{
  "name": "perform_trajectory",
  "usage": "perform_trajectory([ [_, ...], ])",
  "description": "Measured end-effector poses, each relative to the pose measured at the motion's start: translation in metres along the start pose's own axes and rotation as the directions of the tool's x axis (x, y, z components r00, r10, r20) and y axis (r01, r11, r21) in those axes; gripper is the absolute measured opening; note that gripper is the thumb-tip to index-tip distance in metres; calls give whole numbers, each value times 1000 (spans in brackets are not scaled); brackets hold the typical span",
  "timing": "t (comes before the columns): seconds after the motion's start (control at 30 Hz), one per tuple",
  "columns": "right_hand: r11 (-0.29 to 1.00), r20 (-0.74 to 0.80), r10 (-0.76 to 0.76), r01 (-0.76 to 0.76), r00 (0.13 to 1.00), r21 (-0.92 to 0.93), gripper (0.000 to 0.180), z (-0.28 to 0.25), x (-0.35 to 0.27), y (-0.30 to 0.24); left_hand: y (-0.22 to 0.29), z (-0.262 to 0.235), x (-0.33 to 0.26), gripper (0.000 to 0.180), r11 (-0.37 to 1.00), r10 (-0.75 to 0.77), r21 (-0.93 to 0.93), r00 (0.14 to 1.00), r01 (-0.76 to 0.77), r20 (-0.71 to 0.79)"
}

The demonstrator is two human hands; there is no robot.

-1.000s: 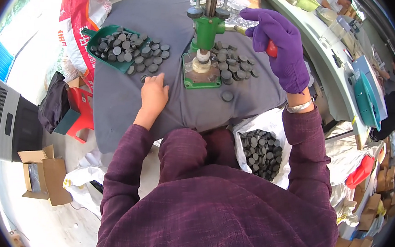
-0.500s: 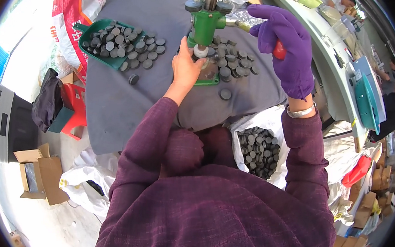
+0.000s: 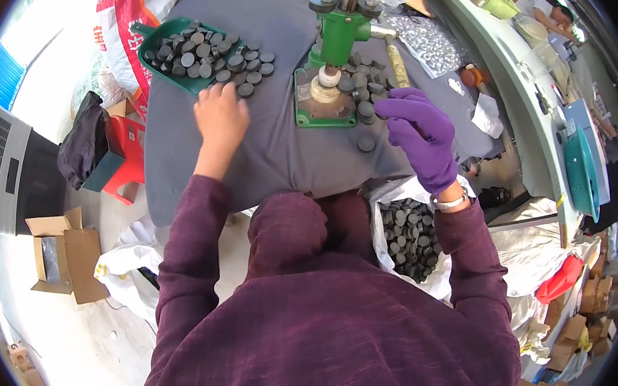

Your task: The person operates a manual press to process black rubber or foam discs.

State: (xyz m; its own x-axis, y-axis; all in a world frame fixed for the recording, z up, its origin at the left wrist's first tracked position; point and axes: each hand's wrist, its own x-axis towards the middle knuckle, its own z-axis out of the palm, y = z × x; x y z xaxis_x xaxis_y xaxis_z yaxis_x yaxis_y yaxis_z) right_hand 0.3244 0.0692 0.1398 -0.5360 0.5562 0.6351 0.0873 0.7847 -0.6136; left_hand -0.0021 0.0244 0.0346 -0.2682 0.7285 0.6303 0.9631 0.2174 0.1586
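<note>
A green hand press (image 3: pixel 337 39) stands on the grey cloth, its cream die (image 3: pixel 324 90) resting on a clear-topped green base. My bare left hand (image 3: pixel 222 119) is away from the press, fingers bent down at the near edge of a pile of dark grey discs (image 3: pixel 245 90); its fingertips are partly hidden. My right hand (image 3: pixel 423 140), in a purple glove, is right of the press with fingers pinched together. Something dark shows at its fingertips, too little to name. The press's taped lever (image 3: pixel 397 63) slants down to the glove, which hides its lower end.
A green scoop (image 3: pixel 148 46) full of discs lies at the left. More discs (image 3: pixel 362 76) crowd the press's right side, and one disc (image 3: pixel 365 143) lies nearer. A white sack (image 3: pixel 441 280) of discs stands by my lap. Behind is a bag of shiny pieces (image 3: pixel 440 47).
My left hand has left the die and moved left to the discs by the scoop. My right hand has come down and nearer the press, and the lever has swung downward.
</note>
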Motion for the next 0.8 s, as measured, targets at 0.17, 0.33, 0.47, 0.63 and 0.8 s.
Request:
perform_trajectory([
  [0.17,915,18,290,-283,957,288,20,-5,12,-31,-29,16,-18,27,994,12,-110,997,-3,81],
  [0.33,912,-12,208,-190,978,363,22,-18,38,-41,10,27,0,23,605,-218,-646,877,465,428],
  [0.47,913,7,200,-188,980,363,23,-20,38,-33,20,39,0,25,950,-62,-284,970,130,235],
  [0.63,918,-1,238,-224,971,328,24,-24,44,-41,10,27,-7,35,873,31,-482,980,68,196],
  [0.8,965,-48,131,-117,990,235,32,-33,79,-56,16,28,-6,46,846,25,-526,979,86,200],
])
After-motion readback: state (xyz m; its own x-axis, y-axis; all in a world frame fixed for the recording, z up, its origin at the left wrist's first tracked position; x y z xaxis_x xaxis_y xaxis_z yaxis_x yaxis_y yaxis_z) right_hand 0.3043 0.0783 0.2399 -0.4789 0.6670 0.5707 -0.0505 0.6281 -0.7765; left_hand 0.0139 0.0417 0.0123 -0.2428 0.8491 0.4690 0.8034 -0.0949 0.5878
